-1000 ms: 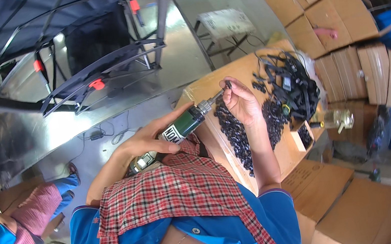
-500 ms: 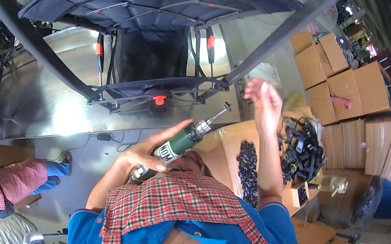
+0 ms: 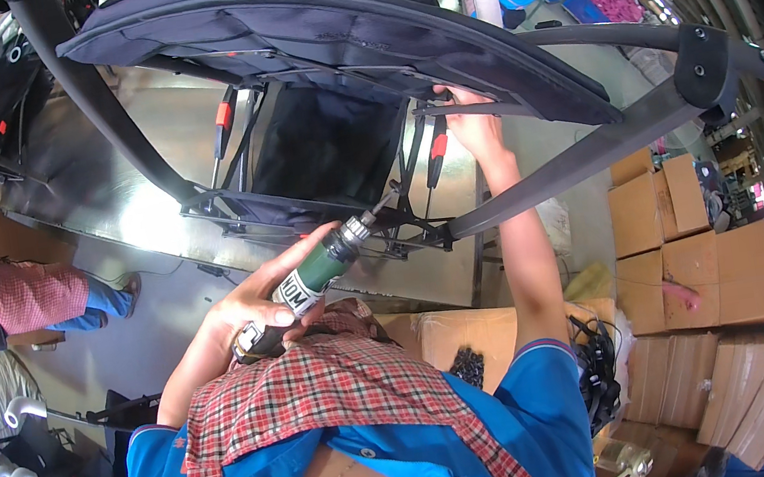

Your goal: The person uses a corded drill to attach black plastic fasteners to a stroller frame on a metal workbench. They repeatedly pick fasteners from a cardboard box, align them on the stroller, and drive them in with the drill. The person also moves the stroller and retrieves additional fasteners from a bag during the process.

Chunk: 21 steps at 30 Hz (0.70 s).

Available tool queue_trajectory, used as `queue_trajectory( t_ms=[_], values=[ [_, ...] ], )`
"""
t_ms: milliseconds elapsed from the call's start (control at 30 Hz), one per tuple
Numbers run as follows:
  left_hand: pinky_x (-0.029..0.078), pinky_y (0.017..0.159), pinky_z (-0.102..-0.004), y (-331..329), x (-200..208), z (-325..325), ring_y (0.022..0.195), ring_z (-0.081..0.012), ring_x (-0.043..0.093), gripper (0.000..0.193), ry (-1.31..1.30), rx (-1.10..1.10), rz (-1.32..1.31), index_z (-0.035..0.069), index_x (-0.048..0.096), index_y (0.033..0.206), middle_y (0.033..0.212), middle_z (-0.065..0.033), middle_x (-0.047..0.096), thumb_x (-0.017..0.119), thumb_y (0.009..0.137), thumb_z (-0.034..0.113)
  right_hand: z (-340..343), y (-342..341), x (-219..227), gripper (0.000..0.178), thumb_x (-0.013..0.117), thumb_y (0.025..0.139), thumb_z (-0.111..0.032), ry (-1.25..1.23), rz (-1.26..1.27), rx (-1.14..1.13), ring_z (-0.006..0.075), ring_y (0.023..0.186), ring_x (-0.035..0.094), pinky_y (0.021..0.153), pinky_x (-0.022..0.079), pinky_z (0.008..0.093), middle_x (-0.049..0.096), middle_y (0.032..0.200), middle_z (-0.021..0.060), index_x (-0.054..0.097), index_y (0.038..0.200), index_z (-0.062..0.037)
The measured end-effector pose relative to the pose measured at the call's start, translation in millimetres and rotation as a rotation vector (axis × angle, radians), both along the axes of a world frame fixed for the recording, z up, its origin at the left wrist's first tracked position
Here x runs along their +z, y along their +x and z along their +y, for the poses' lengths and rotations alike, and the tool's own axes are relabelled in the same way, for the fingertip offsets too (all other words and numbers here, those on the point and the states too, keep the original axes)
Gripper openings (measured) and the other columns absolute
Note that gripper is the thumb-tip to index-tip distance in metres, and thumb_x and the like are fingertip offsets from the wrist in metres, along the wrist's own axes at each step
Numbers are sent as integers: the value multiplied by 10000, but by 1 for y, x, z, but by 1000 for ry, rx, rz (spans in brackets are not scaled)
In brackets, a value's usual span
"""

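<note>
- One green power driver (image 3: 316, 270), and it's right here in the left hand (image 3: 249, 308): palm and fingers wrapped round the body, thumb across the near side, silver chuck poking out beyond the fingertips.
- One slim bit (image 3: 384, 202) up front, angled up and right, its tip by the lower crossbar of the frame; touching or just short, I can't tell.
- Over to the right hand (image 3: 476, 126): up under the fabric panel (image 3: 352, 40), beside a thin dark bar (image 3: 471, 109), fingertips partly covered. Grasping or merely touching? Can't tell.
- That's one big black frame (image 3: 577, 155) filling the upper middle, thick tubes either side, two orange-red clips (image 3: 439, 147) showing inside it.
- Beneath, a shiny metal table (image 3: 120, 169), light glaring off its left part.
- Close to the body, a brown worktop (image 3: 489, 326) with one heap of small black parts (image 3: 468, 366), too small to count; one tangle of black straps (image 3: 597, 369) by the right elbow.
- Out to the room: open cartons (image 3: 670, 279) stacked right, several white curved handles (image 3: 25, 408) lower left, and two co-workers (image 3: 40, 294), one left, one top right.
</note>
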<state>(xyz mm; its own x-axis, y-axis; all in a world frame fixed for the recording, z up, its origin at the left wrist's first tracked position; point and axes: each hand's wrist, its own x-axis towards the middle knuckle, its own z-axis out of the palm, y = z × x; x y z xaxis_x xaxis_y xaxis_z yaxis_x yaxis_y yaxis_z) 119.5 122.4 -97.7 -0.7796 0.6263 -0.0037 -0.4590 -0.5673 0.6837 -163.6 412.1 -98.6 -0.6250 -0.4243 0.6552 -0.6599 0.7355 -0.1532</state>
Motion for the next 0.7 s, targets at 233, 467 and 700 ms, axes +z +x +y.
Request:
queue_trajectory(
  t_ms=[233, 467, 700],
  values=[
    [474, 464, -275, 5, -5, 3, 650, -199, 595, 1210, 5, 140, -81, 132, 33, 1546, 1026, -197, 577, 830, 635, 175, 38, 27, -17, 157, 634, 776, 67, -74, -34, 345, 294, 850, 677, 734, 530, 344, 685, 953, 153, 678, 884, -38],
    [517, 504, -252, -19, 7, 10, 634, -170, 595, 1097, -12, 58, -4, 157, 71, 1546, 830, -136, 537, 807, 733, 165, 37, -4, -16, 153, 741, 824, -38, -172, -191, 312, 137, 761, 668, 656, 554, 300, 707, 862, 98, 697, 959, 20],
    [501, 486, -262, -56, 17, 29, 660, -153, 575, 1079, -225, 7, 117, 137, 84, 1544, 895, -110, 551, 784, 736, 284, 22, -4, 0, 240, 723, 838, -179, 57, -151, 273, 304, 800, 646, 763, 501, 408, 677, 863, 137, 679, 990, 2]
  ],
)
